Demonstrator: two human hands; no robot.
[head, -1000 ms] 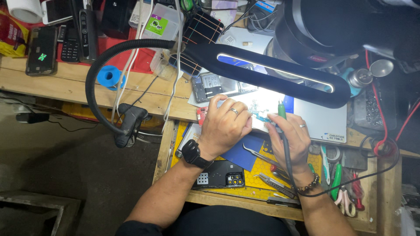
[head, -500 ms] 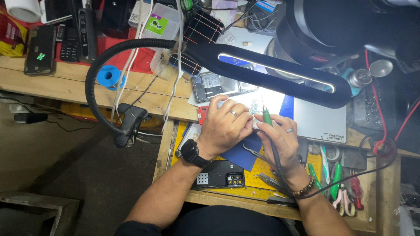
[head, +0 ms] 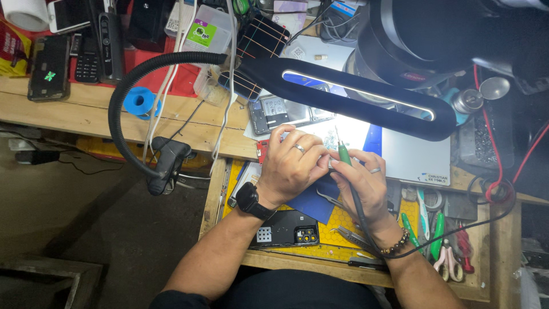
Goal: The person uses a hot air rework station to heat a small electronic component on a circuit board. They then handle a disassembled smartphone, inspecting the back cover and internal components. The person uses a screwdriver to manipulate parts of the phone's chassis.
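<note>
Middle of the frame, I have my left hand (head: 294,166) curled over a small part I cannot make out, fingers (head: 311,150) pressed together on it to pin it against the blue mat (head: 311,200) on the bench (head: 86,114). My right hand (head: 363,183) pinches the green-handled iron (head: 345,154) like a pen, tip pointing to the upper frame, cable (head: 446,232) trailing to the lower right so it stays off the work. The lamp bar (head: 354,97) hangs just above for light. The iron sits between both hands' fingertips, touching them
</note>
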